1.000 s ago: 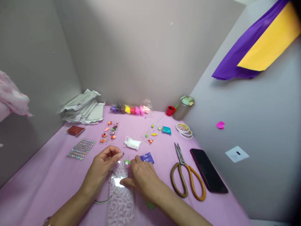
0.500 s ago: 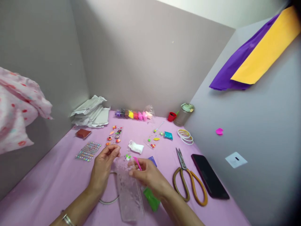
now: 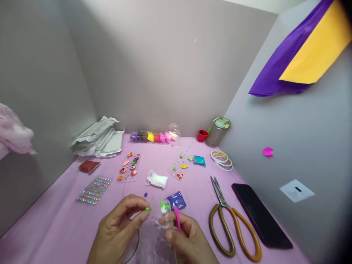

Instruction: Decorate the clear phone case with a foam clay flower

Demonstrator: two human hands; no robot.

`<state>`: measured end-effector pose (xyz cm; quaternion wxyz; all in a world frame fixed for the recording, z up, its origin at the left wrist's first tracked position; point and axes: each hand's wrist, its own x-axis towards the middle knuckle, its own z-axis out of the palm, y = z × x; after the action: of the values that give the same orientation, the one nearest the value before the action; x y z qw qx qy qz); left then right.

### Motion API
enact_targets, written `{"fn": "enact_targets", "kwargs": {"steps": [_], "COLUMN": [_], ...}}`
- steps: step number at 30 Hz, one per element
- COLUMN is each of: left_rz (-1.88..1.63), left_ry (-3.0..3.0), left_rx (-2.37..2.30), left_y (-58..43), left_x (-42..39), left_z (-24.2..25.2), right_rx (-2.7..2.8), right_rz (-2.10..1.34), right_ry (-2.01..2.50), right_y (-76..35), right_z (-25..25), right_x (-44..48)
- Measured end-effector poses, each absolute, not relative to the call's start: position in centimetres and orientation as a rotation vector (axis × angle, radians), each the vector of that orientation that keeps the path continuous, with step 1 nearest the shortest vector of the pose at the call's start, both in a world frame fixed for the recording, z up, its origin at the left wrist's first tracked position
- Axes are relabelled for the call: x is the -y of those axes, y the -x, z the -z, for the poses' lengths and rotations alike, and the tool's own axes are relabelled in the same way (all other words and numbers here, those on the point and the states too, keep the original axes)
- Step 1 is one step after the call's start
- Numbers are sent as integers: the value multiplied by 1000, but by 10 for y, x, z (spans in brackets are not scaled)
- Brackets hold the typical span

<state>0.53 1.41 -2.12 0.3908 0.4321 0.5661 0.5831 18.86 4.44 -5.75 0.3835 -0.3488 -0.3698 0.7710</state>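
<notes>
My left hand is closed in a pinch, with a small bright green piece of clay between thumb and forefinger. In my right hand are the edge of a clear plastic phone case and a thin pink clay tool. A white blob with green leaf-like bits sits at the case's far end. Part of a thin ring shows beside my left hand, mostly covered. Just beyond the case lie a blue-purple clay packet and a small dark blue dot.
Scissors and a black phone lie to the right. A white clay packet, charm sheets, a gem sheet and a brown packet are spread ahead. White bangles and a bottle stand farther back.
The view has shifted, and both hands with the case appear lower in it. The green piece now shows in my left fingertips. The green packet by my right forearm is no longer visible.
</notes>
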Motion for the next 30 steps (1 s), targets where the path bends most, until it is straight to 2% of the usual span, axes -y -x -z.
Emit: {"fn": "enact_targets", "kwargs": {"steps": [11,30], "left_rz": [-1406,-1346], "left_ry": [-1356,-1660], "left_rx": [-1630,-1645], "left_y": [-2,4], "left_x": [-8,-4], "left_z": [25,33], "right_rx": [871,852], "right_rz": [-1991,-2028], "right_ry": [862,814], "right_y": [-191,-190], "right_z": [54,54], "right_x": [-35,-35]}}
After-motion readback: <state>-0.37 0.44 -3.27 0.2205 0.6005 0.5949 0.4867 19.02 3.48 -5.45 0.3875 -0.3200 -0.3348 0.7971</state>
